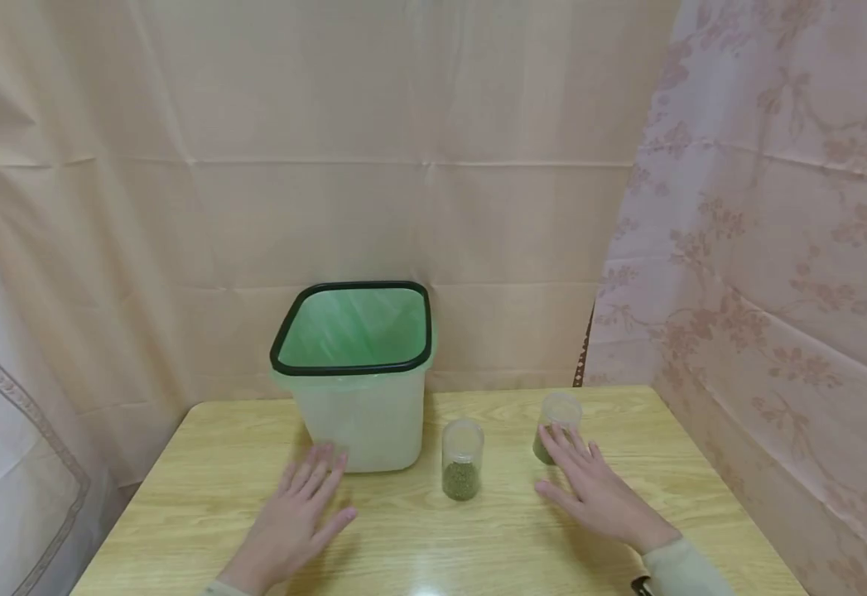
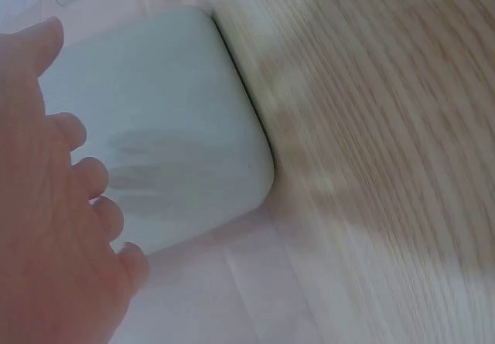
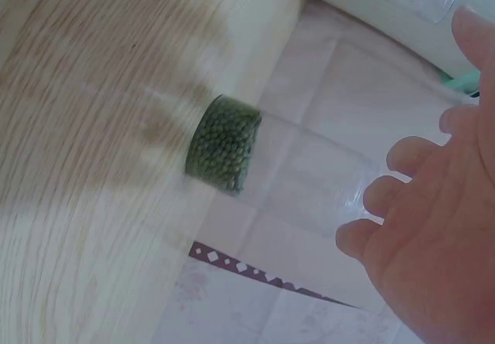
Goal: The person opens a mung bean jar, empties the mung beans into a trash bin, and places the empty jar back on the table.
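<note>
A pale bin [image 1: 366, 422] with a black rim and green inside stands upright on the wooden table, left of centre. My left hand [image 1: 291, 521] hovers in front of it with fingers spread, holding nothing; the left wrist view shows its fingers before the bin's white wall [image 2: 178, 120]. To the bin's right stands a clear jar [image 1: 462, 451], part-filled with small green beans. Farther right, my right hand [image 1: 600, 497] reaches toward a second clear jar [image 1: 561, 407] with straight fingers. Its green beans [image 3: 224, 147] fill the lower part. Whether the fingertips touch it, I cannot tell.
The light wooden table [image 1: 403, 538] has rounded back corners. A beige curtain [image 1: 508, 223] hangs right behind it, and a pink floral curtain [image 1: 791, 290] runs along the right side. White cloth [image 1: 8, 463] hangs at the left.
</note>
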`<state>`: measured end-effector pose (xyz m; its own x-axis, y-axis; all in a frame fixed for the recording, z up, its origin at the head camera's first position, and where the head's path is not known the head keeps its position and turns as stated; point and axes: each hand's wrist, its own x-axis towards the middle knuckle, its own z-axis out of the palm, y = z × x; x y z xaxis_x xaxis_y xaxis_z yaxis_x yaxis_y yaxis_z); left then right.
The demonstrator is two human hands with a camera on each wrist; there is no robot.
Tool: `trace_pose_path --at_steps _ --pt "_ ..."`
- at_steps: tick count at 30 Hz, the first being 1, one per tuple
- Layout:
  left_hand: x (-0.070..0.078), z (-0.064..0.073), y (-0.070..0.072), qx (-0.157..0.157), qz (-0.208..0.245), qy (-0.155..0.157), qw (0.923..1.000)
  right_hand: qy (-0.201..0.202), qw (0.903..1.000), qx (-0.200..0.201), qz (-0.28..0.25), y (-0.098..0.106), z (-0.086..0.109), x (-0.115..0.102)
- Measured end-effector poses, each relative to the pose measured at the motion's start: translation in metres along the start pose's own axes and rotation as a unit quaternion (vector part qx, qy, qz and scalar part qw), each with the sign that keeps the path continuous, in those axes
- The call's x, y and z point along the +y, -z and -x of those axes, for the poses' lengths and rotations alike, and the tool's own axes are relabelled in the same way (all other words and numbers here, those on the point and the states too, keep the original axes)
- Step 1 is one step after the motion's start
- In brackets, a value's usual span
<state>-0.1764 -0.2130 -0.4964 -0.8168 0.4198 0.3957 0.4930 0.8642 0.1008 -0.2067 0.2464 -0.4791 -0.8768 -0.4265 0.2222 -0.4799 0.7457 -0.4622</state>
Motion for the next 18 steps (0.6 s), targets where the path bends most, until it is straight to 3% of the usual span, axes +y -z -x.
trace_pose_path --at_steps 4,10,14,18 --pt "0.002 -0.004 -0.003 0.007 0.001 -0.019 0.9998 -0.001 1.0 0.005 0.004 -0.001 -0.003 -0.005" --pt "0.009 -0.008 -0.003 0.017 -0.012 -0.037 0.9991 0.014 0.9993 0.0 -0.036 0.001 -0.005 -0.017" --pt "0.013 -0.013 -0.004 0.016 -0.013 -0.045 0.9988 0.03 0.9993 0.006 -0.022 0.0 -0.011 -0.023" --pt "0.016 -0.016 -0.008 0.045 -0.007 -0.075 0.9961 0.038 0.9992 0.011 -0.011 -0.005 -0.015 -0.025"
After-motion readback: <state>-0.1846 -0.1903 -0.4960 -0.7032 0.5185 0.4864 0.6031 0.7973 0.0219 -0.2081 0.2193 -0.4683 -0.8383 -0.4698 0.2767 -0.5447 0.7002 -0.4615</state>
